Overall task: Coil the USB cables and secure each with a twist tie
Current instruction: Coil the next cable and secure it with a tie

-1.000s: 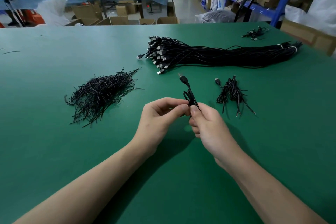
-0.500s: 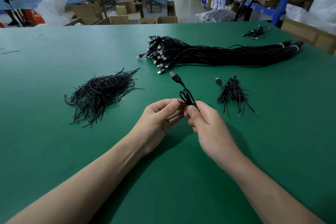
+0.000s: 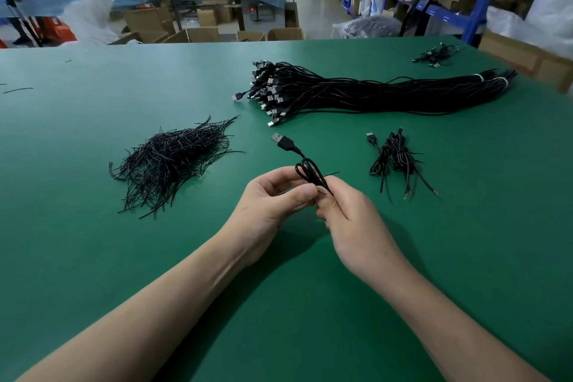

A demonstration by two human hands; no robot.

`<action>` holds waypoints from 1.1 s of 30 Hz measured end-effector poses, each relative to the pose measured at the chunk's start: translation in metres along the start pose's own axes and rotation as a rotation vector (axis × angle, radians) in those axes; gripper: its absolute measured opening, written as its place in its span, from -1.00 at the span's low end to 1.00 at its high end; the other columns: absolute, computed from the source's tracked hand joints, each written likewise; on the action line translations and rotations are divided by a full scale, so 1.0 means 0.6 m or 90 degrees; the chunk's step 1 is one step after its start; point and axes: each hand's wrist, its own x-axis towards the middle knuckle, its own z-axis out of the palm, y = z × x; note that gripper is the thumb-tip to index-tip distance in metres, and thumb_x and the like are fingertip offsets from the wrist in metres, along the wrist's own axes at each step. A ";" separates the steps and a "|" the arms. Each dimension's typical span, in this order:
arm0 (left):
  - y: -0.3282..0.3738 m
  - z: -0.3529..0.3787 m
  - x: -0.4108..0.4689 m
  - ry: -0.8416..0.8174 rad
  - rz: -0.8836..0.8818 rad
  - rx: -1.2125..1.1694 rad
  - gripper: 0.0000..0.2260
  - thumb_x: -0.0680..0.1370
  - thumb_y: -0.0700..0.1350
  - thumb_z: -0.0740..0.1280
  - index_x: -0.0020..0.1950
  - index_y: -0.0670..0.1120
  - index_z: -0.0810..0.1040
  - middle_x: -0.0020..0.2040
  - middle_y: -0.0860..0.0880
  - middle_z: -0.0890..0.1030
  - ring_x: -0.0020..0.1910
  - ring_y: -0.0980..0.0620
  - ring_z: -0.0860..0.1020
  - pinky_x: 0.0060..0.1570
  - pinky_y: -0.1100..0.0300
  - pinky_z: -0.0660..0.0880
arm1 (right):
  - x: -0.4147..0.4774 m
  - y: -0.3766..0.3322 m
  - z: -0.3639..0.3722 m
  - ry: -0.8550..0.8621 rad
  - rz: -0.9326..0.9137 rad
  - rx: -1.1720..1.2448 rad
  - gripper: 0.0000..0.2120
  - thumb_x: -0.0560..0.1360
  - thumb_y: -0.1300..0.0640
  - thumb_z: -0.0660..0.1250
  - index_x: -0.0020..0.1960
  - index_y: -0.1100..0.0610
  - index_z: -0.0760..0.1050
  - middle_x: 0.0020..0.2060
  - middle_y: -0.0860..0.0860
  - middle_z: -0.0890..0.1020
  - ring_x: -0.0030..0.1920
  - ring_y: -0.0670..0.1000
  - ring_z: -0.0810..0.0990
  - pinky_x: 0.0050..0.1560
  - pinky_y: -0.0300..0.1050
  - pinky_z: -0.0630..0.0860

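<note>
Currently: both hands are pinching one coiled USB cable (image 3: pixel 311 175) above the green table (image 3: pixel 93 257).
Left hand (image 3: pixel 273 198) and right hand (image 3: pixel 350 217) are meeting fingertip to fingertip on the coil; its plug (image 3: pixel 281 142) is pointing toward the cable bundle (image 3: pixel 372 93), with the twist-tie pile (image 3: pixel 173 161) lying left of the coil and finished coils (image 3: pixel 395 158) lying right of it.

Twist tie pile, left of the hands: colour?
Black, the whole twist tie pile; seen in the head view.

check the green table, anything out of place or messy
Mostly orderly. One twist tie lies alone near the table's far left edge, well away from the twist tie pile. One USB plug pokes out left of the cable bundle.
</note>
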 end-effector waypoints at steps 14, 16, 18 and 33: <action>0.019 0.007 -0.005 0.032 0.082 0.122 -0.68 0.41 -0.28 0.50 0.10 0.02 0.74 0.01 -0.18 0.73 -0.12 0.02 0.65 -0.13 0.26 0.56 | -0.002 -0.007 -0.012 -0.069 0.012 -0.044 -0.75 0.69 -0.01 0.08 -0.04 -0.07 0.50 -0.36 -0.10 0.45 -0.39 -0.10 0.35 -0.30 0.06 0.38; 0.019 0.010 -0.006 0.036 0.074 0.109 -0.68 0.41 -0.29 0.50 0.09 0.02 0.74 0.02 -0.20 0.73 -0.04 0.02 0.68 -0.15 0.26 0.56 | -0.004 -0.011 -0.016 -0.085 0.015 -0.092 -0.75 0.66 -0.06 0.05 -0.12 -0.17 0.43 -0.36 -0.12 0.47 -0.41 -0.12 0.36 -0.32 -0.01 0.35; 0.017 0.011 -0.007 0.036 0.067 0.105 -0.69 0.42 -0.29 0.50 0.09 0.00 0.74 0.02 -0.21 0.72 0.02 0.02 0.69 -0.15 0.26 0.56 | -0.007 -0.016 -0.021 -0.094 0.013 -0.146 -0.75 0.69 -0.05 0.04 -0.12 -0.19 0.39 -0.33 -0.16 0.47 -0.35 -0.14 0.41 -0.29 -0.08 0.33; 0.018 0.027 -0.006 0.096 0.115 0.107 -0.79 0.45 -0.24 0.52 0.02 0.01 0.74 -0.06 -0.14 0.73 0.04 0.01 0.71 0.00 0.25 0.59 | 0.011 -0.018 -0.017 -0.165 0.179 0.391 -0.76 0.70 0.11 0.07 -0.01 0.12 0.48 -0.38 -0.06 0.36 -0.39 -0.09 0.25 -0.34 -0.15 0.19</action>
